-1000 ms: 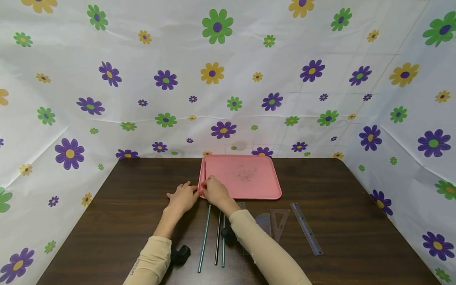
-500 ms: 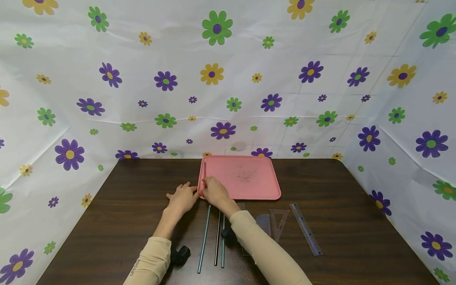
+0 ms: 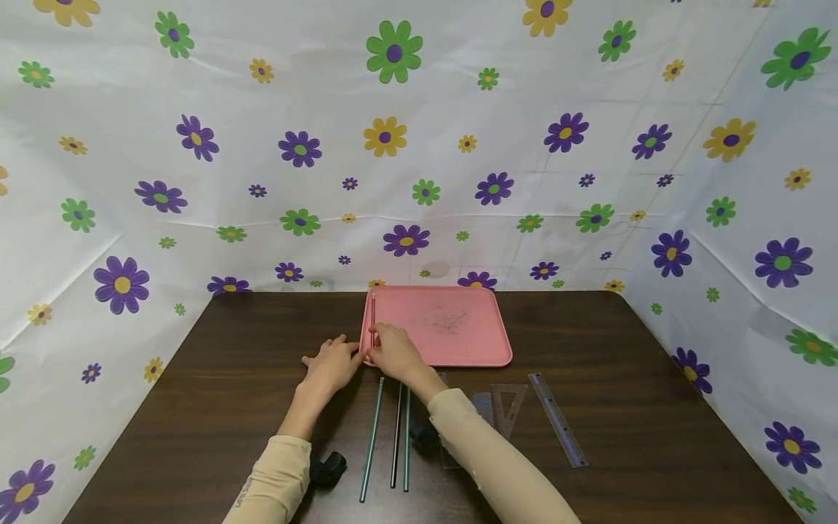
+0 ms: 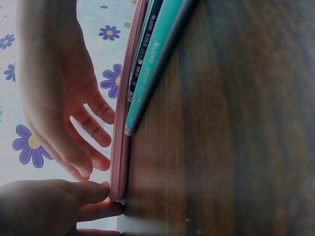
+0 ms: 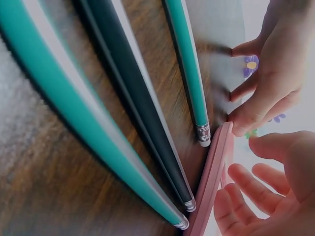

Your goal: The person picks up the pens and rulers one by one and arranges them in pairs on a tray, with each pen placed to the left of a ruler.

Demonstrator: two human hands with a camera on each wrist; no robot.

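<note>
In the head view, a pink tray [image 3: 484,327] lies at the back of the table with a thin dark pencil [image 3: 373,309] along its left rim. My left hand [image 3: 330,364] is at the tray's front left corner. Its thumb [image 5: 238,125] touches the rim, and its other fingers reach down to the table outside. My right hand [image 3: 396,353] is over that corner, beside the pencil, whose near end it hides. In the right wrist view its fingers [image 5: 256,184] are loosely spread, with nothing visible between them. Two teal pencils [image 3: 372,440] and a black pencil [image 3: 396,444] lie before the tray.
Right of the pencils lie a clear protractor [image 3: 483,406], a clear set square [image 3: 507,407] and a clear ruler [image 3: 558,418]. Another clear flat piece [image 3: 449,460] is partly under my right sleeve. A flowered sheet [image 3: 419,145] surrounds the table [image 3: 589,342].
My right fingers have loosened and shifted slightly at the pencil's near end. The left hand stays at the corner. The head view has turned a little to the right.
</note>
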